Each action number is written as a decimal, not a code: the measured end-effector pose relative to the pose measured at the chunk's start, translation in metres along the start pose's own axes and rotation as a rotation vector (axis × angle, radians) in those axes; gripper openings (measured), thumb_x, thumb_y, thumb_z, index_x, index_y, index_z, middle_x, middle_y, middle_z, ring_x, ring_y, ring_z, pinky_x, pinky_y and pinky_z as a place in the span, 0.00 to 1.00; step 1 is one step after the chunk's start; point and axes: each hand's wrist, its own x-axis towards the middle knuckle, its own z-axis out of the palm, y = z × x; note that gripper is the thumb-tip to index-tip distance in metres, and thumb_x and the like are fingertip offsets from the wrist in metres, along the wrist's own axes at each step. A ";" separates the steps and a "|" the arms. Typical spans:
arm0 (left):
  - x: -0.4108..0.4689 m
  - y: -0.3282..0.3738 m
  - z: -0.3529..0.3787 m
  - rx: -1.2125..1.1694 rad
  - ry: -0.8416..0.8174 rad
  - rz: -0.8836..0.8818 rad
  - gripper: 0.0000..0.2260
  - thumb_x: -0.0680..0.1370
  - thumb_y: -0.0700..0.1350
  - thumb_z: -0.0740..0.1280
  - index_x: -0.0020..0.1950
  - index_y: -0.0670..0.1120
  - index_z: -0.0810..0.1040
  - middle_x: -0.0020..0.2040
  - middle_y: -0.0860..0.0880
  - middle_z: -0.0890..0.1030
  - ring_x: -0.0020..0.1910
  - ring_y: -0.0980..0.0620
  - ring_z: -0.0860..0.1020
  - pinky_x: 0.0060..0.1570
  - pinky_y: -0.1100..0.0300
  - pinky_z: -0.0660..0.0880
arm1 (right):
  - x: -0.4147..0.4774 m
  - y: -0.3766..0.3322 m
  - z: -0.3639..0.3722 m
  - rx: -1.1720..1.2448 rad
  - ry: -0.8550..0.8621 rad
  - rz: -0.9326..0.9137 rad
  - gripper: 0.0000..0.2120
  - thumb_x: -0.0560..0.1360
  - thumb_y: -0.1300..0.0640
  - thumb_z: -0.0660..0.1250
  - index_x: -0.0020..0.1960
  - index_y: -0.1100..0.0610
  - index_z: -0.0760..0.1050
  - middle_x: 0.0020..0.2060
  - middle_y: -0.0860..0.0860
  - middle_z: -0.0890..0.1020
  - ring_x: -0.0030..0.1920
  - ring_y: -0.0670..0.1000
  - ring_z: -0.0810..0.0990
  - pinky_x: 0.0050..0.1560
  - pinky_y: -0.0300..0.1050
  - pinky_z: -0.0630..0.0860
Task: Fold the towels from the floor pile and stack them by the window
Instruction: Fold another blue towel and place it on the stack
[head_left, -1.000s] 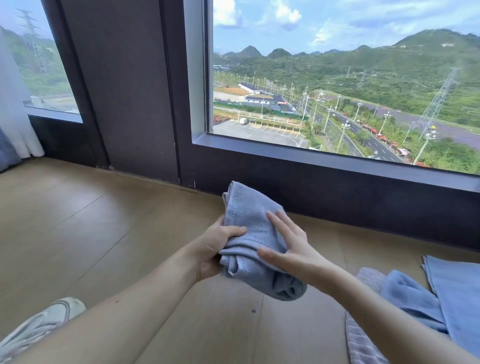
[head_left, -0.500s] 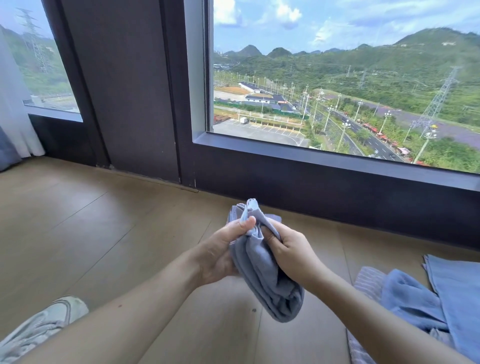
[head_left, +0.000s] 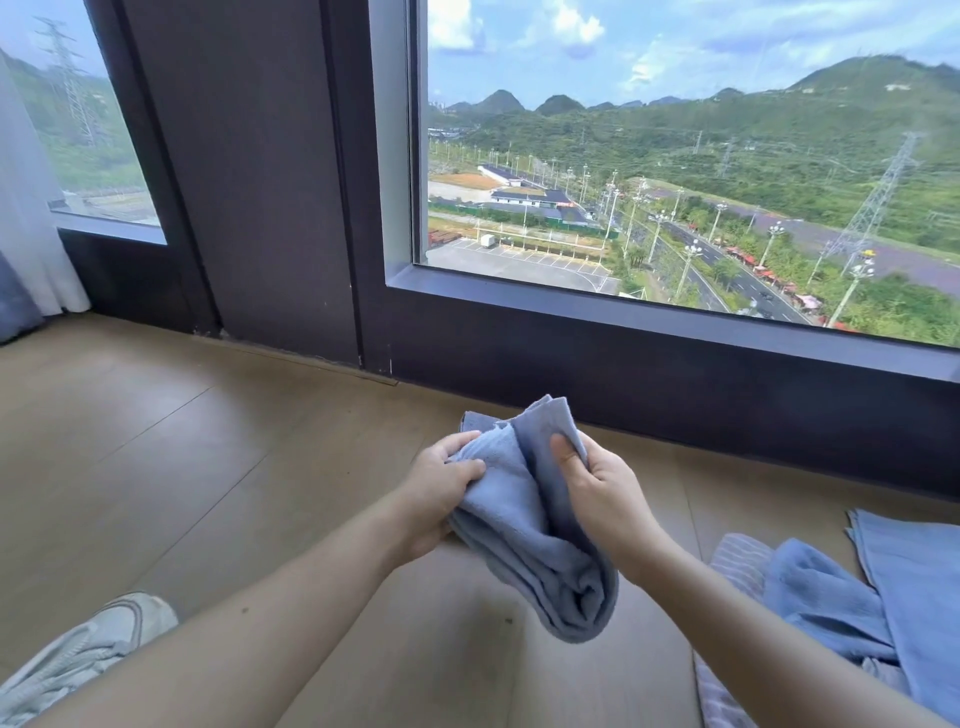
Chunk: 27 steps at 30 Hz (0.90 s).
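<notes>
Lower left: grey sneaker (head_left: 78, 660) on the wooden floor (head_left: 208, 467). Centre: left hand (head_left: 441, 499), thumb and curled fingers pinching the left layer of a half-folded blue-grey towel (head_left: 524, 525), held in the air above the floor below the window (head_left: 675, 208). Right hand (head_left: 597, 488) gripping the right layer, thumb pressed on cloth, other fingers hidden behind. Lower right: pile of blue towels (head_left: 821, 587) over a striped towel (head_left: 737, 561).
</notes>
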 end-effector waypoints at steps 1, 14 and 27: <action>0.001 0.002 0.000 -0.019 0.014 -0.025 0.15 0.78 0.32 0.56 0.60 0.44 0.74 0.42 0.44 0.78 0.35 0.50 0.74 0.32 0.63 0.73 | -0.001 0.000 0.000 0.021 0.023 -0.007 0.13 0.80 0.51 0.56 0.42 0.44 0.77 0.45 0.47 0.82 0.46 0.44 0.78 0.46 0.33 0.73; 0.004 0.005 0.009 -0.078 -0.072 -0.073 0.22 0.77 0.63 0.57 0.54 0.46 0.76 0.49 0.43 0.82 0.47 0.48 0.81 0.46 0.53 0.78 | -0.004 0.010 0.014 -0.330 -0.403 -0.053 0.25 0.80 0.41 0.51 0.75 0.43 0.54 0.74 0.37 0.53 0.75 0.41 0.48 0.76 0.43 0.46; -0.004 -0.001 -0.021 -0.083 -0.203 0.010 0.17 0.73 0.31 0.63 0.59 0.44 0.78 0.49 0.43 0.82 0.44 0.47 0.80 0.43 0.58 0.77 | 0.006 0.012 -0.014 -0.008 -0.079 0.095 0.24 0.73 0.64 0.65 0.65 0.46 0.70 0.63 0.40 0.72 0.65 0.42 0.69 0.56 0.32 0.67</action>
